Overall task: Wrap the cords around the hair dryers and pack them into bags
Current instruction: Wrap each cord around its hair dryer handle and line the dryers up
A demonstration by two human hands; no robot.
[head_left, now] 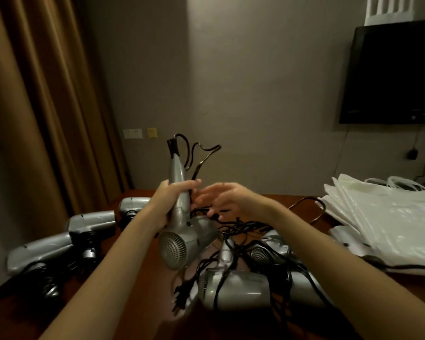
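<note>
Hair dryer [179, 231], silver, is held upside down above the brown tabletop [142, 278], handle pointing up and its rear grille facing the camera. The left hand [172, 200] grips the handle, fingers [194, 184] curled round it. Its black cord [196, 155] leaves the handle's top in loose loops and drops toward the right hand [231, 202], whose fingers are spread and relaxed; whether they touch the cord I cannot tell. Below lie two more dryers [236, 288] in a tangle of black cords [255, 229], a plug [182, 293] at the near edge. On the left, three bagged dryers [44, 251] lie in clear plastic, cords inside. On the right sits a stack of white bags [388, 217], lying flat.
</note>
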